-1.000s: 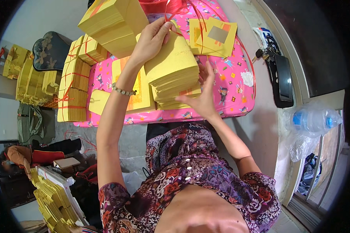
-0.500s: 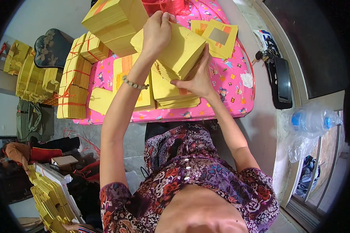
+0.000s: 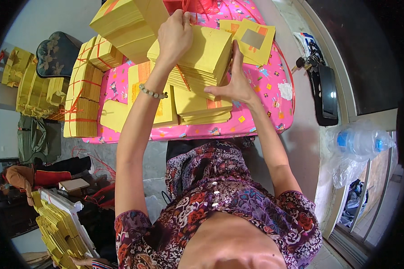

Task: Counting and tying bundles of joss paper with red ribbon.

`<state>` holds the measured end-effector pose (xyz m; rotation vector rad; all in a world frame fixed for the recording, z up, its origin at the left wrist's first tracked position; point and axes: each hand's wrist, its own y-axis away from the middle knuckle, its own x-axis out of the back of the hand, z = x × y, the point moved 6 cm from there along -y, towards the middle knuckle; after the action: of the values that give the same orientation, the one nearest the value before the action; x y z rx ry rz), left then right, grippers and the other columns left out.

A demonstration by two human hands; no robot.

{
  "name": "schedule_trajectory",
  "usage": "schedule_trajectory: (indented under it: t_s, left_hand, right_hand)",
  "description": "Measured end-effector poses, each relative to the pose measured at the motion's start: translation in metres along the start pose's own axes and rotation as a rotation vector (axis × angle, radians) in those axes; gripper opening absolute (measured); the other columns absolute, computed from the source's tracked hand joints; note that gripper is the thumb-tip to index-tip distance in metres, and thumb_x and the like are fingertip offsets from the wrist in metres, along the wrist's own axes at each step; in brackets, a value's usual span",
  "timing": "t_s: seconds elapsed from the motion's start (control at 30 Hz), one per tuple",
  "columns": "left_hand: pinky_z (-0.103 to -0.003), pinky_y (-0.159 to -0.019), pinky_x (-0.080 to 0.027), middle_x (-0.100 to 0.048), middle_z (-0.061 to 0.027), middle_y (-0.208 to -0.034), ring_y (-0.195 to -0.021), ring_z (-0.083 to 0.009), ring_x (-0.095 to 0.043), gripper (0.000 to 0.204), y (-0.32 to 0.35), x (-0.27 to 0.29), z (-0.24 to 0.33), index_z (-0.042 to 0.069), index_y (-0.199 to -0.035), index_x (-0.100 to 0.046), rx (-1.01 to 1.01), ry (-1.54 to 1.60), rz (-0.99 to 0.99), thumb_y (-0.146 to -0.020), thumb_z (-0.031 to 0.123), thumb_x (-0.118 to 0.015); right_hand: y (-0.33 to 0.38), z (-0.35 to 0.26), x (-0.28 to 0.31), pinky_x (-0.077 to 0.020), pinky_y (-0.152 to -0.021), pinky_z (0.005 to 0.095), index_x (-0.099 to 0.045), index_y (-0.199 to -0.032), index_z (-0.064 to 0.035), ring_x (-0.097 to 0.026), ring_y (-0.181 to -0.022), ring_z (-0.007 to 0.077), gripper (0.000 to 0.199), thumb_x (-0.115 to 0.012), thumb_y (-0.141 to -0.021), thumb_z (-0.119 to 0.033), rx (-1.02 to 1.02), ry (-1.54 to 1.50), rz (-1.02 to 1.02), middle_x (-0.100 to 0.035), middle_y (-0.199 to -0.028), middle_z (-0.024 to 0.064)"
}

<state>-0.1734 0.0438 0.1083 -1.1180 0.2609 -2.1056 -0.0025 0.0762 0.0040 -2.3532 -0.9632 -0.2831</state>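
Observation:
A thick stack of yellow paper envelopes [image 3: 209, 47] sits tilted on other envelopes on the pink table. Red string [image 3: 183, 77] shows against its near side. My left hand [image 3: 175, 38] is at the stack's far left edge, its fingers pinched on a strand of red string. Around the stack's right near corner goes my right hand [image 3: 237, 85], thumb on the near side and fingers along the right side. Beneath lies a lower pile of yellow envelopes [image 3: 197, 105]. Two loose envelopes [image 3: 261, 50], one with a grey window, lie to the right.
A tall envelope stack [image 3: 128, 27] stands at the back left, beside red-tied bundles [image 3: 84, 87] along the pink table cover's [image 3: 274, 103] left edge. Red string [image 3: 206, 6] heaps at the far edge. At lower left, another person's hand [image 3: 78, 261] touches yellow envelopes [image 3: 60, 228].
The stack has turned and settled lower, showing red string on its near side. My left hand has shifted slightly left and away from me; my right hand's fingers have straightened along the side.

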Motion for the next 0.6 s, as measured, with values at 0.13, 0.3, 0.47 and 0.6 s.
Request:
schedule_trajectory:
  t_s: [0.13, 0.3, 0.47, 0.6]
  left_hand:
    - [-0.049, -0.069, -0.044, -0.061, -0.0218, -0.073, -0.076, -0.0431, -0.058, 0.031, -0.0001, -0.0014, -0.0026, 0.002, -0.083, -0.057, 0.013, 0.031, 0.003, -0.095, 0.027, -0.044]
    - [-0.047, -0.065, -0.044, -0.060, -0.0191, -0.068, -0.071, -0.0402, -0.059, 0.031, 0.0034, 0.0009, -0.0028, 0.002, -0.081, -0.058, 0.024, 0.089, 0.017, -0.095, 0.027, -0.045]
    - [-0.046, -0.065, -0.044, -0.060, -0.0177, -0.067, -0.070, -0.0382, -0.060, 0.030, 0.0039, -0.0010, -0.0053, 0.004, -0.082, -0.059, 0.011, 0.100, 0.031, -0.095, 0.027, -0.045]
    - [-0.045, -0.064, -0.044, -0.060, -0.0162, -0.066, -0.068, -0.0365, -0.060, 0.031, 0.0066, 0.0002, 0.0016, 0.004, -0.082, -0.059, 0.001, 0.132, 0.025, -0.096, 0.027, -0.045]
  right_hand:
    - [0.0016, -0.0023, 0.0006, -0.0216, -0.111, 0.0505, 0.014, -0.141, 0.0041, -0.013, -0.134, 0.0436, 0.145, -0.088, -0.050, -0.045, -0.062, 0.040, 0.014, -0.012, -0.139, 0.0292]
    - [0.0031, -0.0028, -0.0011, -0.0200, -0.114, 0.0445, 0.013, -0.143, -0.0008, -0.012, -0.139, 0.0342, 0.138, -0.088, -0.055, -0.033, -0.068, 0.005, 0.003, -0.005, -0.146, 0.0226]
    - [0.0023, -0.0025, -0.0019, -0.0203, -0.114, 0.0449, 0.012, -0.143, -0.0022, -0.014, -0.138, 0.0339, 0.134, -0.087, -0.057, -0.030, -0.039, -0.022, 0.010, -0.007, -0.146, 0.0220]
    - [0.0031, -0.0017, -0.0015, -0.0205, -0.113, 0.0453, 0.011, -0.142, -0.0034, -0.015, -0.138, 0.0338, 0.131, -0.086, -0.058, -0.029, -0.031, -0.051, 0.024, -0.008, -0.146, 0.0218]
